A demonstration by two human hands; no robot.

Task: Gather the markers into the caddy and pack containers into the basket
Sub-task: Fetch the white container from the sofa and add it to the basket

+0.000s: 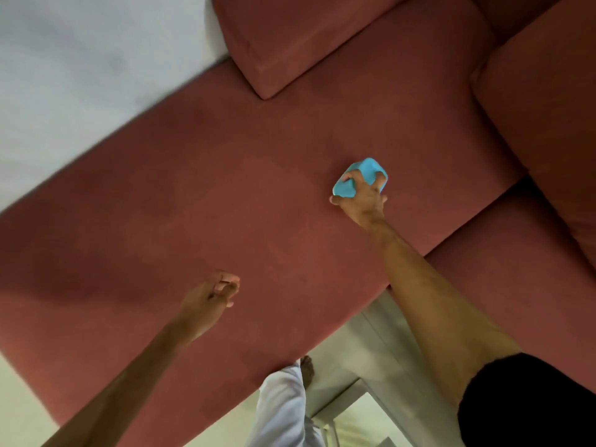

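A small light-blue container [346,188] lies on the seat of a red sofa [200,195], right of the middle. My right hand [362,196] reaches out over it, and its curled fingers grip the container from above. Lower and to the left, my left hand [213,296] hovers over the sofa seat with its fingers loosely curled and nothing in them. No markers, caddy or basket are in view.
A red cushion [290,43] sits at the back of the seat, and the sofa's other section [532,108] runs along the right. A pale wall [80,59] is at upper left. My leg in white trousers [283,404] and pale floor show below.
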